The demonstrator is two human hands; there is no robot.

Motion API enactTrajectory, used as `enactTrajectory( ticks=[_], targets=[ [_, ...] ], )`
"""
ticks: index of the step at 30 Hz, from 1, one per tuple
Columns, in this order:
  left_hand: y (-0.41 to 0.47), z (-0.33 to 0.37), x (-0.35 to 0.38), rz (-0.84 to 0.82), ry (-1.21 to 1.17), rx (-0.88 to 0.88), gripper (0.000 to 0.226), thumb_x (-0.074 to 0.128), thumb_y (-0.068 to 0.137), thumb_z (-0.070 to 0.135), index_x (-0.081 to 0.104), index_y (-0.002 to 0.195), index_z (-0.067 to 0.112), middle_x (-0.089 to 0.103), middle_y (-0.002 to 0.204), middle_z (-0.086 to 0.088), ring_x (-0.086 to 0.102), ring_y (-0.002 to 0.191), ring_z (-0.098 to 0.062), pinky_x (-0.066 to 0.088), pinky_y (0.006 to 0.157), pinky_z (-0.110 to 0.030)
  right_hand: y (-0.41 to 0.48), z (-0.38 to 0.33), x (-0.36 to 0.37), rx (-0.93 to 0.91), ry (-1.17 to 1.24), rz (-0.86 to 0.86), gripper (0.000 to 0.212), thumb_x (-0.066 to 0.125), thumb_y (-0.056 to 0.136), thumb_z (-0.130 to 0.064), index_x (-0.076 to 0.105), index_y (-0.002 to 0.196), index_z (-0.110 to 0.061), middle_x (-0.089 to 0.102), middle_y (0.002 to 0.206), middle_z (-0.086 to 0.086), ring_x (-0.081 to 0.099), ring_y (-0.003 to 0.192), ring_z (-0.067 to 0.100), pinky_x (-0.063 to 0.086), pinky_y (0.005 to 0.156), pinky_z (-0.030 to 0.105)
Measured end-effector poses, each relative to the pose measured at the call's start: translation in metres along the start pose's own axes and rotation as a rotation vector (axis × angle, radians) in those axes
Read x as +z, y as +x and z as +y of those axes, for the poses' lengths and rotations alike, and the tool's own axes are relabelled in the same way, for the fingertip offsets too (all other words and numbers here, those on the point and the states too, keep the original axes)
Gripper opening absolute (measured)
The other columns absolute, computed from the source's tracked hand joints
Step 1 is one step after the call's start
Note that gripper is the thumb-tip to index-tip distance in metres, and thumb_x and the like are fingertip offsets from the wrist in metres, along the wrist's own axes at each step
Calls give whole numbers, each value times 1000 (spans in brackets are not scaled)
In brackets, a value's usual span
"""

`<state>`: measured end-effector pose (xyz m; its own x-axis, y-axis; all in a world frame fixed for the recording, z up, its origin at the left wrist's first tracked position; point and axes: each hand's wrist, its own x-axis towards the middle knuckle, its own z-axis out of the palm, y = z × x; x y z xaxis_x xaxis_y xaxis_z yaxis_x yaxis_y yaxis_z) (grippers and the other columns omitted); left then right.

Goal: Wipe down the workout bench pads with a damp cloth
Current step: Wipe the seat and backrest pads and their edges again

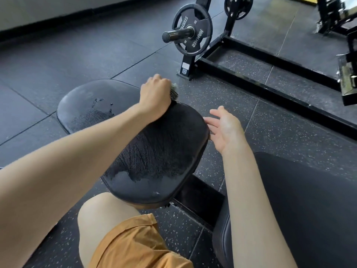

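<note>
Left hand, one cloth, two wet pads.

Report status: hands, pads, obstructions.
Left hand grips cloth at far end of near pad. Right hand open beside it. Pad streaked wet; far pad partly. Nothing in the way.

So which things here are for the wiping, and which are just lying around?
For the job:
- cloth, gripped by the left hand
- near pad, streaked wet
- far pad
- right hand, open beside the near pad

Just there:
- weight plate
- rack
- floor
</note>
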<state>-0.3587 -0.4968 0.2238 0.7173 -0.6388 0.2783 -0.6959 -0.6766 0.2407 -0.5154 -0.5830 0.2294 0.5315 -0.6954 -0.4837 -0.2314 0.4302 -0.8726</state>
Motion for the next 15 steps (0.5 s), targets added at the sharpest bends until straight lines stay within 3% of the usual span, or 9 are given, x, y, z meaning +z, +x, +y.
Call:
enactTrajectory(
  ticks=[2, 3, 5, 7, 10, 11, 13, 15],
  targets=[
    [-13, 23, 0, -66, -101, 94, 39, 45, 81, -7, 61, 114, 4, 53, 109, -17, 52, 104, -37, 43, 80, -43, -1, 1, 6, -90, -149, 41, 34, 42, 97, -15, 53, 122, 5, 57, 87, 8, 52, 85, 19, 49, 82, 45],
    [-27, 34, 1, -100, -122, 204, 39, 45, 81, -6, 61, 115, 7, 52, 107, -14, 52, 102, -35, 42, 76, -39, -1, 2, 8, -161, -241, 48, 33, 45, 94, -10, 57, 121, 4, 57, 88, 6, 53, 86, 18, 46, 74, 37],
    [-50, 35, 1, -80, -113, 386, 38, 44, 81, -5, 61, 113, 7, 49, 100, -12, 51, 97, -34, 31, 69, -34, -4, 7, 12, -297, -445, 24, 30, 50, 93, -9, 64, 120, -9, 65, 101, 2, 59, 97, 18, 43, 76, 26],
    [-42, 6, -2, 3, -47, 300, 36, 44, 82, -5, 61, 112, 5, 51, 100, -16, 51, 95, -37, 32, 70, -37, -8, 13, 13, -388, -617, -20, 35, 55, 94, -13, 59, 129, -16, 62, 120, 1, 56, 110, 15, 42, 86, 24],
    [-6, -47, -5, 85, -13, -123, 38, 43, 85, -4, 62, 117, 6, 52, 110, -21, 50, 104, -39, 42, 83, -45, -11, 17, 14, -427, -791, -45, 47, 55, 95, -23, 46, 141, -20, 48, 142, 0, 43, 130, 20, 35, 104, 31],
    [-2, -49, -6, 89, -17, -183, 39, 42, 85, -5, 62, 116, 6, 51, 111, -21, 49, 105, -39, 42, 82, -46, -11, 16, 16, -438, -837, -41, 49, 55, 95, -27, 44, 142, -20, 46, 144, 1, 41, 132, 21, 34, 105, 33],
    [-8, -30, -7, 51, -68, -80, 39, 42, 83, -7, 61, 114, 5, 50, 108, -19, 49, 104, -37, 39, 74, -41, -10, 17, 21, -474, -907, -28, 51, 55, 94, -31, 42, 143, -21, 45, 144, 3, 39, 133, 24, 33, 106, 34],
    [-34, -10, -8, -40, -120, 186, 43, 42, 79, -11, 61, 113, 6, 47, 98, -13, 49, 97, -33, 37, 67, -37, -9, 18, 24, -505, -942, -21, 52, 57, 94, -32, 42, 142, -21, 46, 142, 5, 39, 132, 27, 32, 106, 36]
  ],
)
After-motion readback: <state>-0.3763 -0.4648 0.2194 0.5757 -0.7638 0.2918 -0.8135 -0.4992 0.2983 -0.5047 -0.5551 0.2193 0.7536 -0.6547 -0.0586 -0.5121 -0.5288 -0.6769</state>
